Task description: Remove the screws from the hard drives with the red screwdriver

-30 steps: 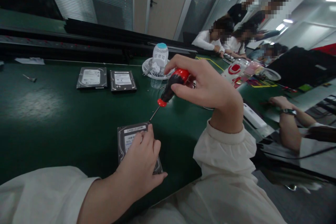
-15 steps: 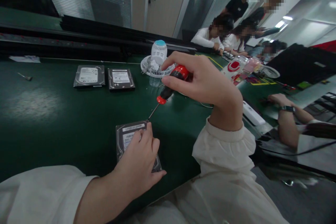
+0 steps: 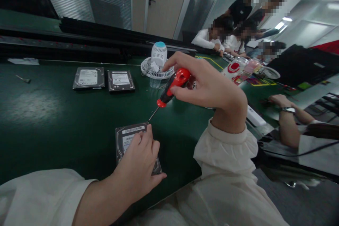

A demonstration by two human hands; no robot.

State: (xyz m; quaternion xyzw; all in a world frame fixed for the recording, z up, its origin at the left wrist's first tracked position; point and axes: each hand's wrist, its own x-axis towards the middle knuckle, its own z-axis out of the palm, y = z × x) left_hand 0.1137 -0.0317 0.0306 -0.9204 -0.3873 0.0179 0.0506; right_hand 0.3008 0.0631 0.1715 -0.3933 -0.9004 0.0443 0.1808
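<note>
3 hard drives on the green table (image 3: 53,113), 1 screwdriver, 1 desk fan. Near drive (image 3: 126,137) lies flat, label up, close to the table's front edge, right in front of the person. Left hand (image 3: 140,164) rests palm-down on it, fingers spread over the cover, fingertips (image 3: 148,131) at the far corner, pinning it down and not gripping it. Right hand (image 3: 212,88) is wrapped around the red-and-black handle of the screwdriver (image 3: 172,88), thumb and forefinger pinching the top of the handle. Shaft slants down and left, tip at the drive's far right corner just beside the left fingertips; can't tell whether it sits in a screw. The other 2 drives lie side by side further back: silver-topped one (image 3: 88,77) on the left, black one (image 3: 121,80) right of it, close together but apart, both flat. White fan (image 3: 158,61) with a teal cap stands behind the screwdriver handle, 1 clear cup (image 3: 155,83) in front of it. 1 small metal part (image 3: 23,78) far left, well apart. 1 co-worker's forearm (image 3: 287,123) with a watch rests at the right edge
</note>
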